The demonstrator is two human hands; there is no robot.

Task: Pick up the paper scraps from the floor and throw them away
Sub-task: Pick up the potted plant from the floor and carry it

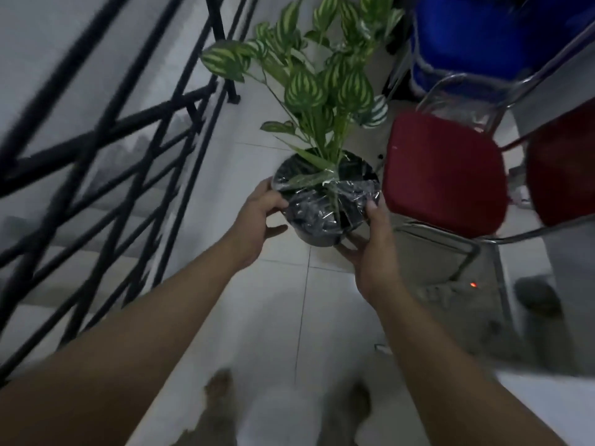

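- Both hands clasped on a black pot [325, 204]: left hand [257, 220] wrapped on its left rim and wall, right hand [370, 239] cupped against the lower right side, thumb on the rim.
- Pot top sealed under crinkled clear film [331, 191], stems of a striped-leaf plant [322, 82] poking through.
- Lifted or merely gripped in place: cannot tell.
- Red chair [444, 175] just beside on the right, black railing [128, 140] to the left, blue bin [483, 37] behind the chair.
- Paper scraps: none clearly in sight on the pale tiled floor [322, 317]; one small whitish fleck [383, 347] near the right forearm, too blurred to name.
- Likely hidden under or behind the pot, hence the shifting.
- Scraps probably near weightless, limp, easily torn or wafted; best pinched at an edge with fingertips, or gathered flat under the palm.
- Pot likely top-heavy, film slick; firmer hold on the wall than on the wrapped rim.
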